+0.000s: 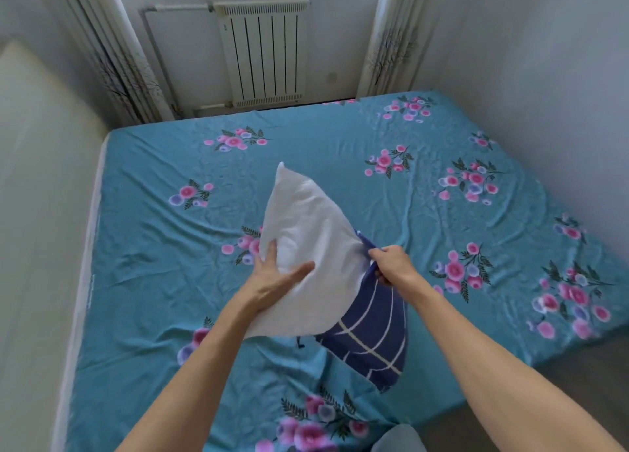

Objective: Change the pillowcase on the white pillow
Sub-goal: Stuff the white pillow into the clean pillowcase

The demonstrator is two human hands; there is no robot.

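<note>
Gripping plump white pillow [306,233], left hand [275,274]; right hand [391,264] pinching navy checked pillowcase [371,336].

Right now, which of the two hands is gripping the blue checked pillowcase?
The right hand pinches the blue pillowcase at its edge. The left hand instead holds the white pillow.

Matt white cloth pillow [306,233], navy checked cloth pillowcase [371,336], creased floral sheet [340,165]
</note>
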